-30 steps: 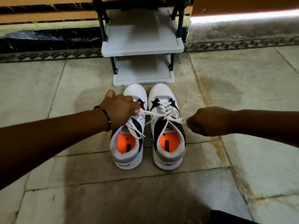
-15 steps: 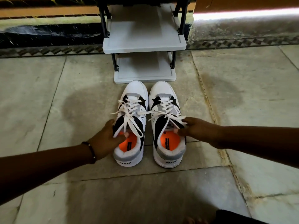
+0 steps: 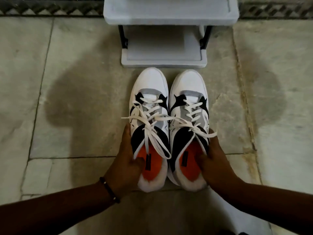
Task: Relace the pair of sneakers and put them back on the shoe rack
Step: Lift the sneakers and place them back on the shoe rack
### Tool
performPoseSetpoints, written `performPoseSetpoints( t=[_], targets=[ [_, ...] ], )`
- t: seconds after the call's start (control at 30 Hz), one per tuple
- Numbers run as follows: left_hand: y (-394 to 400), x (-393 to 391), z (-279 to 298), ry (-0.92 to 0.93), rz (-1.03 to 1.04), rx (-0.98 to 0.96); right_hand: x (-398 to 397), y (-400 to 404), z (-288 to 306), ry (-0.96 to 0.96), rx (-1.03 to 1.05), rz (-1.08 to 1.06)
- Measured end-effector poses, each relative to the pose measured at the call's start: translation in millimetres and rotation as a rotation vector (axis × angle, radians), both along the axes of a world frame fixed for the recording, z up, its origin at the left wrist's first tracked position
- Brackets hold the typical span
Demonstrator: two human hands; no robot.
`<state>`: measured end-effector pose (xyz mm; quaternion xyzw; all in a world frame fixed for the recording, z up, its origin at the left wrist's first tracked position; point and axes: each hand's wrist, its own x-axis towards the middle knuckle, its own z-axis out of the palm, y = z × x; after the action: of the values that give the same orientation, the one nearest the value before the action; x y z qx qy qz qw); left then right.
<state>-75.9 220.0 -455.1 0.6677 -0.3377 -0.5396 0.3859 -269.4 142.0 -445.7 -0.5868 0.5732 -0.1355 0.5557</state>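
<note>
Two white, black and grey sneakers with orange insoles sit side by side, toes toward the rack. My left hand (image 3: 126, 164) grips the collar of the left sneaker (image 3: 149, 102), thumb inside on the insole. My right hand (image 3: 212, 164) grips the collar of the right sneaker (image 3: 188, 99) the same way. White laces (image 3: 153, 121) run through the eyelets of both shoes, with loose ends lying across the tongues. The grey shoe rack (image 3: 163, 63) stands just beyond the toes, its lower shelf bare.
The floor (image 3: 67, 82) is pale stone tile with dark joints and damp-looking stains on both sides of the shoes. A patterned border strip (image 3: 50, 9) runs along the wall behind the rack. The rack's upper shelf (image 3: 169, 16) overhangs the lower one.
Both hands let go of the lace ends and dropped to the shoe collars, then took hold of them. The camera moved closer and tilted further down over the sneakers.
</note>
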Motion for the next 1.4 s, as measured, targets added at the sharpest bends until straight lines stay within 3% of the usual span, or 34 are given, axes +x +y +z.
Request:
performPoseSetpoints(
  t=[0.17,0.27,0.47,0.63,0.8,0.97,1.1,1.4],
  targets=[
    [-12.0,-12.7,0.5,-0.088,0.076,-0.006,12.4,3.5,-0.3,0.066,-0.013,-0.02],
    [-15.0,-19.9,4.8,-0.128,0.156,0.066,26.0,5.3,2.0,0.082,-0.001,-0.144],
    [-17.5,-14.5,27.6,-0.055,0.177,0.114,30.6,-2.7,17.4,0.082,0.013,-0.245],
    [-3.1,-21.9,80.4,0.092,0.331,0.295,26.9,0.3,86.3,0.119,0.104,-0.324],
    [33.3,-34.8,180.8,0.042,0.466,0.389,20.1,25.0,190.3,0.16,0.174,-0.305],
    [63.8,-26.1,286.4,0.04,0.325,0.378,15.1,44.0,304.3,0.141,0.17,-0.245],
    [80.1,-9.2,344.8,0.038,0.337,0.327,20.7,58.9,374.1,0.142,0.162,-0.246],
    [60.4,5.5,427.3,0.128,0.414,0.246,49.6,55.8,430.8,0.063,0.077,-0.333]
  ],
)
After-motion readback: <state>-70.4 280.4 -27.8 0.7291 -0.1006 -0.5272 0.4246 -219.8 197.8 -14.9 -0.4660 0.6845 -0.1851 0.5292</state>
